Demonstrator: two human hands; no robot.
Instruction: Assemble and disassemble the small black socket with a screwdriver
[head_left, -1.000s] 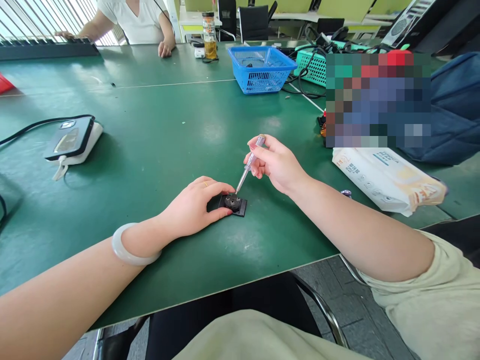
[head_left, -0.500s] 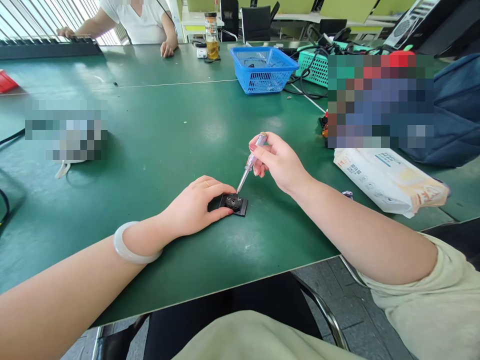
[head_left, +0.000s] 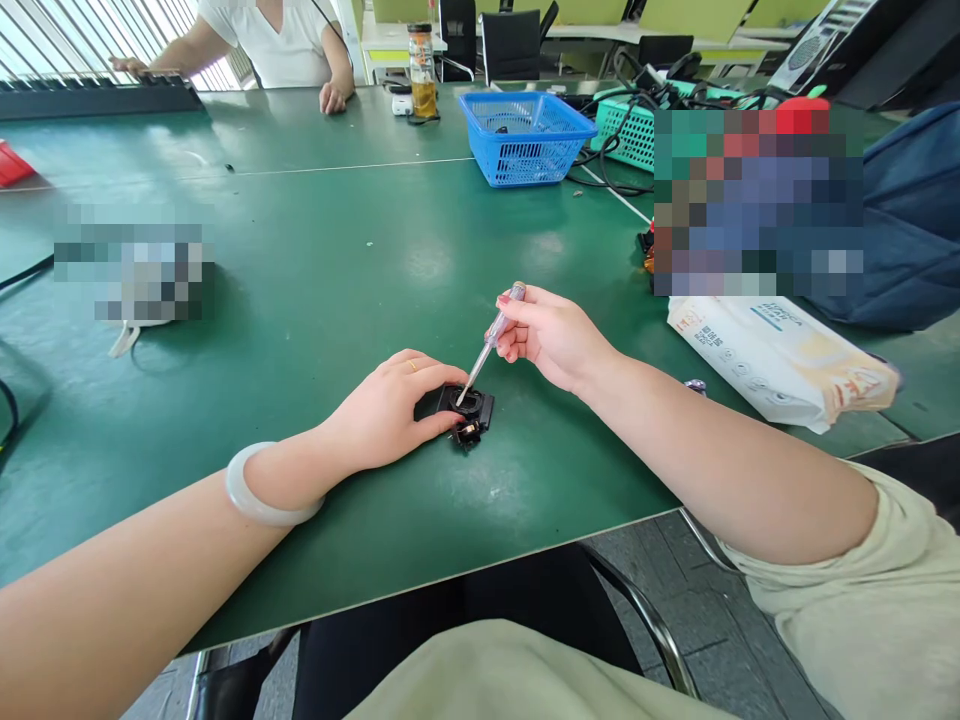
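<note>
On the green table (head_left: 322, 270), my left hand (head_left: 394, 410) grips the left side of a small black square device (head_left: 487, 412) between thumb and fingers. A round opening shows in the device's top. A black inner part (head_left: 468, 433) with a small coppery piece lies at its near edge, tilted out of the round opening. My right hand (head_left: 547, 335) holds a clear-handled screwdriver (head_left: 491, 335), slanting down to the left. Its metal tip reaches into the round opening, close to my left fingertips.
A blue basket (head_left: 525, 140) and a green basket (head_left: 626, 135) with black cables stand at the back. At right lie a white packet (head_left: 780, 360) and a dark blue bag (head_left: 915, 220). Another person's hand (head_left: 332, 98) rests at the far edge, near a jar (head_left: 423, 75).
The screwdriver has moved down and left, its tip now inside the opening. The black inner part has come out toward the near edge. My left hand has barely moved.
</note>
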